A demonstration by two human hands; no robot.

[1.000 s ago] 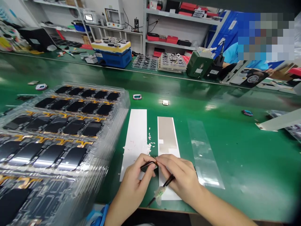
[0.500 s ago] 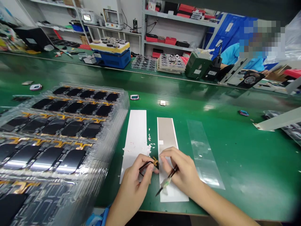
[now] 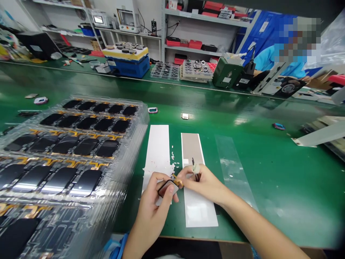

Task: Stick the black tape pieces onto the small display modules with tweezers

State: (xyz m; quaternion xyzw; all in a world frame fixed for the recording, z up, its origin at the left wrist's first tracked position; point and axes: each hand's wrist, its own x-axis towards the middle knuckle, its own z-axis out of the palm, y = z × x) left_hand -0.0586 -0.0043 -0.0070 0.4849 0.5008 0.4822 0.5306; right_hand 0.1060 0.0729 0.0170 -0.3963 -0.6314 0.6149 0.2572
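1. Watching through the head camera, I see the left hand (image 3: 152,205) clenched around a small black display panel (image 3: 167,188), pinched between thumb and fingers at six o'clock in my view, above the bench.
2. A gold flex ribbon (image 3: 178,182) runs from the panel's edge toward the right hand (image 3: 205,184), and that hand's fingertips (image 3: 183,177) meet it.
3. The right hand also grips a pair of dark tweezers (image 3: 197,175) in its fingers, pointing upward, with a whitish scrap of film (image 3: 196,169) clinging to them.
4. From the hands, on the green bench (image 3: 269,187), I see a white strip (image 3: 156,151) at eleven o'clock, with ragged flecks along its lower edge. A grey-faced strip (image 3: 191,147) lies at twelve o'clock and runs under the right hand, and a clear film strip (image 3: 233,169) lies at two o'clock.
5. Stacked clear trays (image 3: 141,120) of black panels with gold ribbons sit at nine o'clock, just beside the left hand.
6. Far off at twelve o'clock, a blue-and-yellow machine (image 3: 126,63) stands on a farther bench, and a person's blue sleeve (image 3: 269,61) shows at one o'clock.
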